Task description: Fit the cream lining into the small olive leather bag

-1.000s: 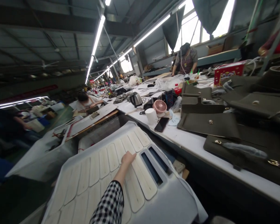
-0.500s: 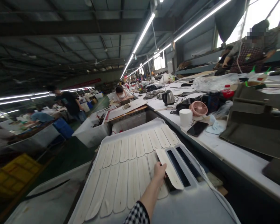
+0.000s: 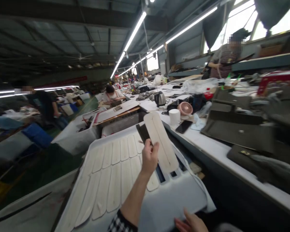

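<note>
My left hand (image 3: 149, 157), on an arm in a checked sleeve, holds up a long cream strip (image 3: 162, 141) with rounded ends, together with a dark piece (image 3: 142, 131) behind it. Both are lifted above a white padded board (image 3: 164, 201) that carries rows of similar cream strips (image 3: 113, 180) and some bare dark slots (image 3: 160, 172). My right hand (image 3: 191, 223) shows only partly at the bottom edge, by the board's near corner, fingers apart and holding nothing.
A long white table (image 3: 215, 151) runs along the right with olive-green bags (image 3: 236, 129), a pink fan (image 3: 185, 108), a white cup (image 3: 174, 116), a phone (image 3: 184, 126) and a kettle (image 3: 160, 98). Other people work at benches to the left and at the far right.
My left hand has picked a cream strip off the board and raised it upright. My right hand has come into view at the bottom. The camera has swung slightly.
</note>
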{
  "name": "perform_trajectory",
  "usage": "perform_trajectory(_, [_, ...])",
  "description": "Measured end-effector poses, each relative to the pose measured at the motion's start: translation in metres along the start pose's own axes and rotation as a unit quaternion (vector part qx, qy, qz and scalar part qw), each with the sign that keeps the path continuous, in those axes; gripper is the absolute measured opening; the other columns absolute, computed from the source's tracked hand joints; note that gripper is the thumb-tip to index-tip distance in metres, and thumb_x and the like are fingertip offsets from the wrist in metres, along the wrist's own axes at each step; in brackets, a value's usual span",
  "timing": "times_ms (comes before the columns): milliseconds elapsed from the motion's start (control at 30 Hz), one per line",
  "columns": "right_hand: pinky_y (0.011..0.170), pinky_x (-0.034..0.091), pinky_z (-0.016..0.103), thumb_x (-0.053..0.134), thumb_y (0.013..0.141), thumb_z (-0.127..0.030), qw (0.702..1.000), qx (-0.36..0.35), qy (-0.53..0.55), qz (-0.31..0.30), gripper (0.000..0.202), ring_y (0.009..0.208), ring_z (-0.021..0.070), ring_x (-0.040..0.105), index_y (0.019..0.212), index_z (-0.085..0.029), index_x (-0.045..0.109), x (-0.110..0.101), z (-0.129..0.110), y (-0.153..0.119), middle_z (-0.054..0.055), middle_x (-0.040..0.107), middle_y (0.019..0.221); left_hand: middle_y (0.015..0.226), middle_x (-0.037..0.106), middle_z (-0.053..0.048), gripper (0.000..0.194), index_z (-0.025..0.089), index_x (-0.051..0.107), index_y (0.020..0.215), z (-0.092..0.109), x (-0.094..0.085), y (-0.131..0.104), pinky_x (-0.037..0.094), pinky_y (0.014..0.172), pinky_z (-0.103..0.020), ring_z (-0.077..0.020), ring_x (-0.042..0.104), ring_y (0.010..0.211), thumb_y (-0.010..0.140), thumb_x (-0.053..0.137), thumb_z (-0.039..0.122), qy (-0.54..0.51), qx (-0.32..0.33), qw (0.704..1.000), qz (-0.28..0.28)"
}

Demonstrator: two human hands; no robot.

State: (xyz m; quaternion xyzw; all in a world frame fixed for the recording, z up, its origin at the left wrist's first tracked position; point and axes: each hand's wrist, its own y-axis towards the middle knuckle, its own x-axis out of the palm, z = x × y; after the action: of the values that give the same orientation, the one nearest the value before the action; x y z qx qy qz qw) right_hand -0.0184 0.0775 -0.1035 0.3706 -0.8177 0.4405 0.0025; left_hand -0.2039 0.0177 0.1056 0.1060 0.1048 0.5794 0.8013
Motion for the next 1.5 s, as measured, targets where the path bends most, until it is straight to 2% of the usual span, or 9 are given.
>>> perform_trajectory(133, [0.097, 0.052, 0.051, 0.074, 0.062, -0.068, 0.982, -0.187, -0.018, 0.033, 0.089, 0.12, 0.0378, 0.058, 0.129, -0.02, 0.041, -0.017, -0.043, -0.072, 0.023, 0.051, 0.137, 0.051, 0.047, 0.01, 0.02, 0.022, 0.055, 0.097, 0.033, 0.026, -0.035, 0.028, 0.044, -0.017, -0.0074, 0.04, 0.045, 0.089, 0.063, 0.038, 0.038, 0.043, 0.996, -0.062])
perform_trajectory(233, [0.117, 0.03, 0.05, 0.058, 0.09, -0.051, 0.899, -0.42, -0.114, 0.049, 0.064, 0.138, 0.0282, 0.04, 0.145, -0.03, 0.032, -0.033, -0.103, -0.152, 0.011, 0.036, 0.154, 0.056, 0.057, 0.008, 0.009, 0.023, 0.052, 0.096, 0.049, 0.056, -0.081, 0.038, 0.047, -0.017, -0.0088, 0.053, 0.048, 0.092, 0.058, 0.027, 0.128, 0.139, 0.972, -0.138])
perform_trajectory(300, [0.119, 0.027, 0.05, 0.06, 0.091, -0.041, 0.832, -0.523, -0.15, 0.108, 0.065, 0.142, 0.0274, 0.034, 0.148, -0.034, 0.029, -0.044, -0.139, -0.2, 0.006, 0.034, 0.156, 0.062, 0.063, 0.006, 0.007, 0.023, 0.05, 0.094, 0.058, 0.082, -0.114, 0.042, 0.05, -0.017, -0.0097, 0.059, 0.052, 0.092, 0.056, 0.021, 0.123, 0.214, 0.943, -0.223])
perform_trajectory(467, [0.111, 0.04, 0.048, 0.074, 0.079, -0.036, 0.79, -0.557, -0.167, 0.193, 0.084, 0.131, 0.0297, 0.046, 0.148, -0.031, 0.026, -0.08, -0.173, -0.261, 0.008, 0.045, 0.146, 0.067, 0.067, 0.005, 0.022, 0.025, 0.048, 0.114, 0.086, 0.144, -0.167, 0.041, 0.044, -0.019, -0.0109, 0.06, 0.046, 0.093, 0.053, 0.022, 0.007, 0.259, 0.866, -0.428])
perform_trajectory(667, [0.095, 0.05, 0.044, 0.081, 0.07, -0.031, 0.76, -0.542, -0.218, 0.284, 0.092, 0.112, 0.0286, 0.057, 0.146, -0.031, 0.03, -0.149, -0.172, -0.285, 0.009, 0.055, 0.131, 0.099, 0.073, 0.003, 0.069, 0.035, 0.047, 0.133, 0.119, 0.177, -0.165, 0.056, 0.067, -0.021, -0.0159, 0.07, 0.081, 0.074, 0.08, 0.037, -0.013, 0.191, 0.748, -0.636])
perform_trajectory(733, [0.091, 0.051, 0.041, 0.081, 0.069, -0.031, 0.739, -0.553, -0.232, 0.308, 0.093, 0.108, 0.0276, 0.058, 0.147, -0.031, 0.031, -0.172, -0.172, -0.292, 0.009, 0.056, 0.129, 0.103, 0.071, 0.003, 0.072, 0.035, 0.047, 0.136, 0.123, 0.177, -0.159, 0.056, 0.072, -0.021, -0.0141, 0.068, 0.081, 0.073, 0.082, 0.032, -0.014, 0.276, 0.767, -0.579])
perform_trajectory(867, [0.09, 0.05, 0.04, 0.082, 0.069, -0.031, 0.71, -0.544, -0.288, 0.341, 0.094, 0.11, 0.0278, 0.057, 0.148, -0.033, 0.03, -0.203, -0.166, -0.299, 0.008, 0.054, 0.132, 0.129, 0.058, -0.006, 0.07, 0.031, 0.046, 0.139, 0.116, 0.18, -0.145, 0.055, 0.087, -0.033, -0.0211, 0.062, 0.105, 0.077, 0.077, 0.021, 0.036, 0.398, 0.873, -0.279])
perform_trajectory(1067, [0.104, 0.044, 0.045, 0.081, 0.069, -0.033, 0.683, -0.518, -0.363, 0.365, 0.091, 0.123, 0.0299, 0.051, 0.146, -0.03, 0.032, -0.214, -0.151, -0.286, 0.008, 0.049, 0.141, 0.132, 0.059, -0.002, 0.058, 0.033, 0.047, 0.136, 0.084, 0.195, -0.14, 0.048, 0.104, -0.037, -0.0216, 0.057, 0.121, 0.084, 0.067, 0.021, 0.103, 0.261, 0.852, -0.442])
perform_trajectory(1500, [0.11, 0.043, 0.045, 0.071, 0.076, -0.027, 0.667, -0.481, -0.473, 0.318, 0.085, 0.129, 0.0287, 0.049, 0.149, -0.024, 0.025, -0.229, -0.137, -0.269, 0.011, 0.048, 0.142, 0.112, 0.066, 0.0, 0.037, 0.03, 0.055, 0.122, 0.021, 0.194, -0.167, 0.051, 0.089, -0.032, -0.018, 0.063, 0.102, 0.087, 0.061, 0.018, 0.12, 0.17, 0.85, -0.485])
